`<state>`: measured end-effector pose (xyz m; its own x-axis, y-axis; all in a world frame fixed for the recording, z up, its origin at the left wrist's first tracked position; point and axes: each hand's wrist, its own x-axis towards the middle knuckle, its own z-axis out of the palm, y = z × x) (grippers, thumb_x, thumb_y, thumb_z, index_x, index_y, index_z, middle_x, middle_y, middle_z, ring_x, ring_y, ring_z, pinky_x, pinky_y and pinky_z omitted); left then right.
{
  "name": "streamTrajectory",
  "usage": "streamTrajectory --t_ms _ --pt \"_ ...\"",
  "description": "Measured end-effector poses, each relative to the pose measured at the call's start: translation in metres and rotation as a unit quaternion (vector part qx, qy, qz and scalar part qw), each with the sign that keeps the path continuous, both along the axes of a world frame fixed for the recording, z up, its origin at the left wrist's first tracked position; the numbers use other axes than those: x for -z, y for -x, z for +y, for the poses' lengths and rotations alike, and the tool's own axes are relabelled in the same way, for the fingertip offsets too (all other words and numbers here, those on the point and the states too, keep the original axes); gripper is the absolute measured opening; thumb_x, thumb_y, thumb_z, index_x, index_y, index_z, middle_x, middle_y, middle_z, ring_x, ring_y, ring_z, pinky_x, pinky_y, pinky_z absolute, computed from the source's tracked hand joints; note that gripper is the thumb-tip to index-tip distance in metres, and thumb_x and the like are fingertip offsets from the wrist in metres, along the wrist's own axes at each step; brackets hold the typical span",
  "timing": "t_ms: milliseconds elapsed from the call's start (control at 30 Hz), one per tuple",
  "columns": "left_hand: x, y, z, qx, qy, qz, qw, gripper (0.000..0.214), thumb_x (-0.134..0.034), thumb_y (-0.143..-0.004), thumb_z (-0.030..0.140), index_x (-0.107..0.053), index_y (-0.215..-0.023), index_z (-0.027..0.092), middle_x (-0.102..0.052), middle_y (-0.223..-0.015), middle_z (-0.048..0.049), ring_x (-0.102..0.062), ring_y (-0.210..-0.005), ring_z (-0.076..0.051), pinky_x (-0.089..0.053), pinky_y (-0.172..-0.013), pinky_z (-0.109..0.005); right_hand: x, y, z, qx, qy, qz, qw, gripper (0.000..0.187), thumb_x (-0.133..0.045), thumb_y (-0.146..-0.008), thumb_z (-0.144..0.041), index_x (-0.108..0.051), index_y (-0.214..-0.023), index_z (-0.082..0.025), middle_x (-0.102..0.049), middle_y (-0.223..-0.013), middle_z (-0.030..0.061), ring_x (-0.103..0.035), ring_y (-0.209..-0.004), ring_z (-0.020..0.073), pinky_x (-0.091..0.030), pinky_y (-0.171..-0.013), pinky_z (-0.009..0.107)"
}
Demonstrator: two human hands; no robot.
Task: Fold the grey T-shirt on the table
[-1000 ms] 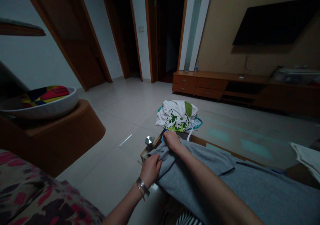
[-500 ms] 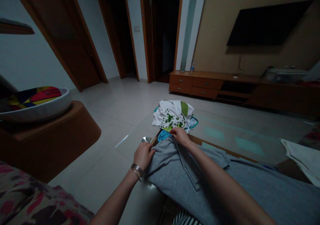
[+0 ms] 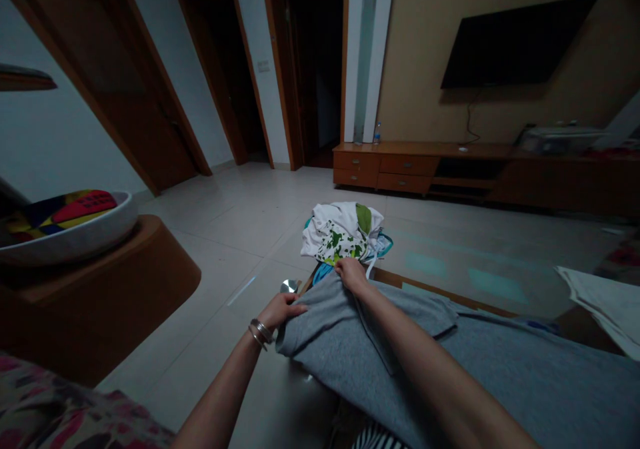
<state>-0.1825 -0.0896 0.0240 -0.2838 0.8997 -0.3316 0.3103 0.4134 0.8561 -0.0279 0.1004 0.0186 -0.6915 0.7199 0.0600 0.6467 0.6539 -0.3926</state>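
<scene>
- Grey knit garment [image 3: 360,362] lies bunched in front of you and reaches the wooden rim of the glass-topped table [image 3: 440,291]. A stitched seam runs down it. It is neither flat nor folded so far.
- Your left hand [image 3: 283,310], with 2 metal bangles [image 3: 261,331] at the wrist, rests on the garment's near corner. Its fingers lie almost straight along the edge, and you cannot tell whether the thumb is pinching.
- Your right hand [image 3: 351,274] is curled narrow, its fingers closed on a fold at the garment's far end.
- Heap of clothes [image 3: 343,232], white with green print and a teal piece, sits just past your right hand. It is unfolded and unsorted, with no piece set apart.
- A steel knob [image 3: 289,286] sits just beyond your left fingertips [image 3: 303,309].
</scene>
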Motion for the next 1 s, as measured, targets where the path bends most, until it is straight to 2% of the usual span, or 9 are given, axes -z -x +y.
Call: streamTrajectory --t_ms 133,300,367,433,533,600,667,833,1000 --pt "0.005 0.009 0.004 -0.037 0.005 0.009 0.999 0.049 -0.066 -0.056 0.06 -0.053 -0.064 0.014 -0.046 -0.06 0.0032 -0.04 -0.058 -0.012 -0.028 -0.054 -0.023 -0.004 -0.003 0.002 0.002 0.009 0.026 1.0 0.018 -0.054 -0.084 -0.026 -0.069 -0.092 -0.021 -0.069 -0.095 0.0047 -0.058 -0.093 0.015 -0.038 -0.078 0.021" --pt "0.008 0.012 0.013 -0.026 0.008 0.054 0.998 0.052 -0.059 -0.057 0.066 -0.051 -0.064 0.015 -0.044 -0.06 0.0025 -0.039 -0.058 -0.012 -0.029 -0.053 -0.024 -0.028 -0.023 -0.01 0.026 -0.018 0.079 0.996 0.023 -0.049 -0.087 -0.022 -0.065 -0.102 -0.016 -0.064 -0.105 0.0081 -0.053 -0.102 0.0169 -0.036 -0.087 0.024" --pt "0.008 0.013 0.016 -0.012 0.013 0.067 0.998 0.052 -0.059 -0.056 0.066 -0.05 -0.064 0.016 -0.044 -0.06 0.0026 -0.039 -0.058 -0.012 -0.03 -0.053 -0.024 -0.037 -0.039 -0.037 -0.013 -0.018 0.111 0.994 0.022 -0.048 -0.087 -0.019 -0.066 -0.099 -0.016 -0.064 -0.103 0.0071 -0.053 -0.1 0.0167 -0.036 -0.087 0.025" --pt "0.007 0.015 0.018 0.0 0.019 0.079 0.997 0.05 -0.059 -0.056 0.065 -0.049 -0.063 0.016 -0.043 -0.059 0.0029 -0.039 -0.058 -0.012 -0.03 -0.053 -0.024 -0.04 -0.055 -0.079 -0.103 0.008 0.122 0.987 0.019 -0.048 -0.087 -0.02 -0.066 -0.093 -0.018 -0.065 -0.095 0.0043 -0.055 -0.091 0.0154 -0.039 -0.082 0.024" --pt "0.006 0.016 0.019 0.016 0.031 0.114 0.993 0.042 -0.055 -0.065 0.059 -0.049 -0.065 0.017 -0.044 -0.059 0.0028 -0.042 -0.059 -0.013 -0.032 -0.054 -0.024 -0.027 -0.077 -0.151 -0.225 0.025 0.086 0.97 0.014 -0.058 -0.083 -0.031 -0.066 -0.088 -0.021 -0.063 -0.089 0.0025 -0.055 -0.082 0.0165 -0.041 -0.071 0.025" --pt "0.004 0.014 0.02 0.02 0.038 0.149 0.988 0.033 -0.052 -0.072 0.049 -0.05 -0.068 0.017 -0.047 -0.062 0.0022 -0.045 -0.061 -0.014 -0.034 -0.056 -0.024 -0.01 -0.084 -0.187 -0.231 -0.012 0.066 0.971 0.021 -0.064 -0.078 -0.033 -0.064 -0.096 -0.021 -0.061 -0.096 0.0047 -0.054 -0.086 0.0198 -0.043 -0.07 0.028" --pt "0.003 0.01 0.02 0.017 0.043 0.201 0.979 0.022 -0.048 -0.078 0.038 -0.05 -0.071 0.017 -0.05 -0.066 0.001 -0.047 -0.066 -0.015 -0.036 -0.06 -0.024 0.009 -0.086 -0.208 -0.201 -0.056 0.061 0.976 0.022 -0.062 -0.08 -0.023 -0.061 -0.102 -0.021 -0.06 -0.097 0.0065 -0.053 -0.088 0.021 -0.044 -0.07 0.03" --pt "0.0 -0.008 0.019 -0.008 0.055 0.349 0.936 0.011 -0.043 -0.083 0.019 -0.054 -0.084 0.017 -0.057 -0.084 -0.006 -0.052 -0.08 -0.019 -0.036 -0.071 -0.027 0.035 -0.086 -0.218 -0.192 -0.067 0.084 0.975 0.011 -0.055 -0.083 -0.011 -0.061 -0.088 -0.018 -0.059 -0.09 0.0057 -0.052 -0.085 0.0184 -0.043 -0.064 0.025" --pt "-0.005 -0.031 0.012 -0.038 0.06 0.46 0.885 0.024 -0.032 -0.091 0.022 -0.053 -0.101 0.015 -0.056 -0.102 -0.0141 -0.053 -0.09 -0.023 -0.038 -0.076 -0.033 0.014 -0.098 -0.208 -0.186 -0.009 0.103 0.977 0.013 -0.056 -0.082 -0.012 -0.062 -0.091 -0.02 -0.059 -0.093 0.0033 -0.053 -0.086 0.0158 -0.044 -0.07 0.023"
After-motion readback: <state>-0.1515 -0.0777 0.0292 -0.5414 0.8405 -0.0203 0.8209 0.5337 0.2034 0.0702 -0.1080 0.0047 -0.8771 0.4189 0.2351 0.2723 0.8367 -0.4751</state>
